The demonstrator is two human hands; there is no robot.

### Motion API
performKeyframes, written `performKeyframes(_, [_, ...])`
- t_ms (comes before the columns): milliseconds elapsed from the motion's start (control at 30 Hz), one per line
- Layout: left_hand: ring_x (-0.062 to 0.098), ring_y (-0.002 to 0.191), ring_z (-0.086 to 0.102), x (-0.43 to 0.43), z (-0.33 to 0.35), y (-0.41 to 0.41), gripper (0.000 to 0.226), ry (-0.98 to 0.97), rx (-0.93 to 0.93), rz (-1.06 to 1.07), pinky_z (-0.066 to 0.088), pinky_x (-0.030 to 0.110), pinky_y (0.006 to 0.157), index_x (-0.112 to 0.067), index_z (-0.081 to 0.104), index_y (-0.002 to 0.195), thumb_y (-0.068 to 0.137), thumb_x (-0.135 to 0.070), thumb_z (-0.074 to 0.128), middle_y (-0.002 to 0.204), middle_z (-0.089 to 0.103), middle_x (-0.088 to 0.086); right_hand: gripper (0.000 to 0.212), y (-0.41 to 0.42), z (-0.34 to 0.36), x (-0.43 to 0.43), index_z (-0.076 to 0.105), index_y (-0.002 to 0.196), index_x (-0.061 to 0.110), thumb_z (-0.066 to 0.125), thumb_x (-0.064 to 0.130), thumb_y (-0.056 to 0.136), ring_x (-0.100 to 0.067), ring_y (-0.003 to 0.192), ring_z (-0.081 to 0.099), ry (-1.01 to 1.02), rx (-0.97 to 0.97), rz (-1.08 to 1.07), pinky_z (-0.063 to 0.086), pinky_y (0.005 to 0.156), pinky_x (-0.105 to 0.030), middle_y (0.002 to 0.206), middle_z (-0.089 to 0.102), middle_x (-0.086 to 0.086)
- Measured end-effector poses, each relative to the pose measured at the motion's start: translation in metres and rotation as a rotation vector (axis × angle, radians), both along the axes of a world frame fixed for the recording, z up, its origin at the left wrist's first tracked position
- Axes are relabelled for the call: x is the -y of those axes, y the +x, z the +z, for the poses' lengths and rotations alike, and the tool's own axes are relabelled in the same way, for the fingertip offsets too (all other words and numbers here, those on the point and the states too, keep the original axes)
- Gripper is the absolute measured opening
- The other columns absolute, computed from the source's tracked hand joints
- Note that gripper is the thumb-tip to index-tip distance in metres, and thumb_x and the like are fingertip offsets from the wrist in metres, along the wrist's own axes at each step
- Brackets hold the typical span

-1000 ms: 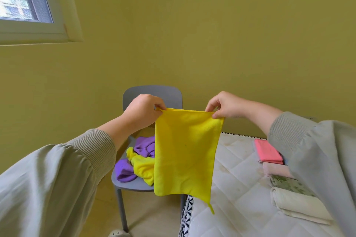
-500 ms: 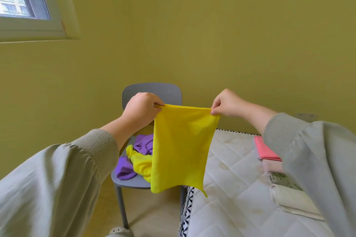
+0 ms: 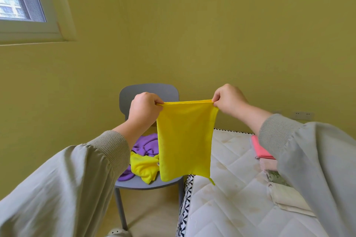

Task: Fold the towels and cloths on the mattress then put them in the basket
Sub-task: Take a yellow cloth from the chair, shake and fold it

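matt yellow cloth (image 3: 185, 138), quilted fabric mattress (image 3: 231, 188).

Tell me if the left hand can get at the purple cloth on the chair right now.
Likely not yet: the left hand pinches the yellow cloth. Freed, it seems near enough; the purple cloth lies open below.

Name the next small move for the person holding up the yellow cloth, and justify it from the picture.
Probably lower the yellow cloth onto the mattress for folding: left hand and right hand each pinch a top corner, it hangs straight in mid-air, and folded cloths already lie there.
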State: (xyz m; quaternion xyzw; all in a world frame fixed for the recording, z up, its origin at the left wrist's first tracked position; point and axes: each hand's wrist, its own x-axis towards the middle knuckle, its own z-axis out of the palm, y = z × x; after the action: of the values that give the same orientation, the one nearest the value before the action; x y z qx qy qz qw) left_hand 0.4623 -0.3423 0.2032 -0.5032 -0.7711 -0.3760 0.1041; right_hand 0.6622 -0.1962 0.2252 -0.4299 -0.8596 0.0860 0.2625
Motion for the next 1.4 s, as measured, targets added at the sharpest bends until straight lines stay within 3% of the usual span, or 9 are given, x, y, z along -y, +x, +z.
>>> performKeyframes(300, [0.02, 0.082, 0.058, -0.001, 0.002, 0.002, 0.022, -0.04, 0.255, -0.037, 0.048, 0.03, 0.076, -0.009, 0.071, 0.106, 0.085, -0.008, 0.067, 0.084, 0.062, 0.002, 0.013, 0.014, -0.005, -0.018, 0.07, 0.097, 0.008, 0.059, 0.009, 0.091, -0.017, 0.077, 0.05, -0.194, -0.127, 0.163, 0.035, 0.072, -0.022, 0.083, 0.059, -0.002])
performKeyframes(467, [0.022, 0.084, 0.062, 0.006, -0.005, 0.003, 0.016, -0.03, 0.883, -0.197, 0.055, 0.038, 0.082, -0.012, 0.058, 0.079, 0.093, -0.019, 0.061, 0.089, 0.063, 0.011, 0.021, 0.023, -0.01, -0.013, 0.057, 0.077, 0.012, 0.05, 0.012, 0.097, -0.011, 0.067, 0.057, -0.77, -0.548, 0.288, 0.05, 0.063, -0.024, 0.066, 0.063, 0.002])
performKeyframes(733, [0.009, 0.05, 0.061, 0.009, -0.031, 0.021, 0.016, -0.206, 1.226, -0.393, 0.052, 0.02, 0.048, -0.006, 0.056, 0.082, 0.096, -0.012, 0.053, 0.058, 0.061, 0.002, 0.02, 0.049, -0.042, -0.019, 0.063, 0.09, 0.009, 0.046, 0.015, 0.099, -0.014, 0.063, 0.064, -1.069, -0.533, 0.249, 0.053, 0.06, -0.026, 0.077, 0.066, -0.005])
performKeyframes(900, [0.012, 0.057, 0.063, -0.017, -0.062, 0.031, 0.012, -0.273, 1.198, -0.219, 0.056, 0.022, 0.055, -0.003, 0.061, 0.09, 0.092, -0.014, 0.062, 0.067, 0.064, 0.005, 0.012, 0.061, -0.078, -0.037, 0.063, 0.089, 0.007, 0.054, 0.012, 0.095, -0.011, 0.053, 0.063, -1.085, -0.432, 0.097, 0.053, 0.052, -0.022, 0.063, 0.067, -0.002])
performKeyframes(1000, [0.02, 0.076, 0.06, -0.043, -0.094, 0.034, 0.016, -0.34, 0.786, -0.004, 0.055, 0.032, 0.079, -0.01, 0.064, 0.092, 0.086, -0.023, 0.071, 0.081, 0.063, 0.007, 0.012, 0.061, -0.106, -0.05, 0.062, 0.08, 0.007, 0.06, 0.01, 0.092, -0.015, 0.058, 0.059, -0.927, -0.323, 0.014, 0.05, 0.052, -0.026, 0.065, 0.061, -0.005])
performKeyframes(1100, [0.019, 0.071, 0.054, -0.056, -0.132, 0.047, 0.01, -0.377, 0.581, 0.057, 0.045, 0.026, 0.063, -0.019, 0.062, 0.082, 0.086, -0.025, 0.069, 0.073, 0.058, 0.005, 0.012, 0.056, -0.145, -0.065, 0.068, 0.083, 0.003, 0.07, 0.015, 0.085, -0.019, 0.073, 0.057, -0.704, -0.195, -0.072, 0.047, 0.064, -0.027, 0.081, 0.064, -0.009])
performKeyframes(1167, [0.021, 0.062, 0.05, -0.062, -0.161, 0.052, 0.012, -0.332, 0.582, 0.117, 0.039, 0.026, 0.053, -0.019, 0.059, 0.073, 0.084, -0.018, 0.064, 0.064, 0.055, 0.007, 0.016, 0.052, -0.175, -0.073, 0.073, 0.085, 0.003, 0.073, 0.019, 0.082, -0.021, 0.083, 0.06, -0.608, -0.142, -0.127, 0.045, 0.072, -0.027, 0.09, 0.069, -0.009])
performKeyframes(1267, [0.023, 0.057, 0.06, -0.073, -0.198, 0.053, 0.025, -0.314, 0.755, 0.135, 0.055, 0.036, 0.066, -0.016, 0.054, 0.063, 0.087, -0.01, 0.053, 0.063, 0.066, 0.01, 0.019, 0.042, -0.211, -0.075, 0.068, 0.072, 0.011, 0.069, 0.025, 0.085, -0.025, 0.082, 0.06, -0.549, -0.043, -0.167, 0.043, 0.07, -0.027, 0.083, 0.068, -0.008])
performKeyframes(1400, [0.03, 0.081, 0.07, -0.09, -0.229, 0.044, 0.029, -0.274, 0.962, 0.131, 0.057, 0.05, 0.08, -0.018, 0.053, 0.062, 0.089, -0.006, 0.049, 0.082, 0.072, 0.018, 0.021, 0.028, -0.24, -0.081, 0.059, 0.076, 0.012, 0.059, 0.026, 0.093, -0.026, 0.071, 0.062, -0.57, -0.068, -0.196, 0.045, 0.068, -0.028, 0.073, 0.066, -0.007])
